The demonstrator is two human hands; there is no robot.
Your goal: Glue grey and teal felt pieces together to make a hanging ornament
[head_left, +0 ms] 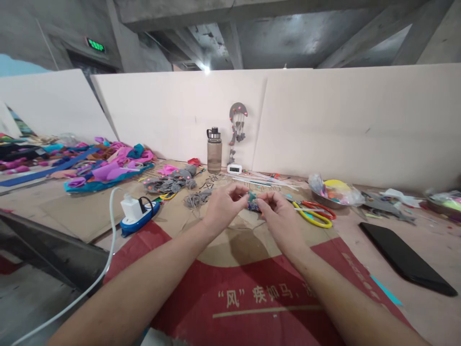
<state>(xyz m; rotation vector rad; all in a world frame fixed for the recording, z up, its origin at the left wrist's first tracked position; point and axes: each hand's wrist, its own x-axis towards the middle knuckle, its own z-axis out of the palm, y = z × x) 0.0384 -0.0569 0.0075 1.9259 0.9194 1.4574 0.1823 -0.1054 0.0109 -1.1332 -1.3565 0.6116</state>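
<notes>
My left hand (227,205) and my right hand (279,211) meet above the cardboard, fingertips pinched toward each other. Between them is a small green piece (252,196), partly covered by the fingers; its kind is too small to make out. Something dark blue (253,206) shows just below it, and I cannot tell whether it is joined on. Right of my right hand lie scissors with yellow handles (319,221) and a tool with red handles (324,209). A bundle of grey cord (197,199) rests left of my left hand.
Behind stand a water bottle (214,156) and a small digital clock (234,168), under a hanging grey moon ornament (237,113). Grey felt pieces (169,182), a power strip (139,218) and coloured fabric (111,170) lie left. A metal bowl (326,202) and black phone (406,257) lie right.
</notes>
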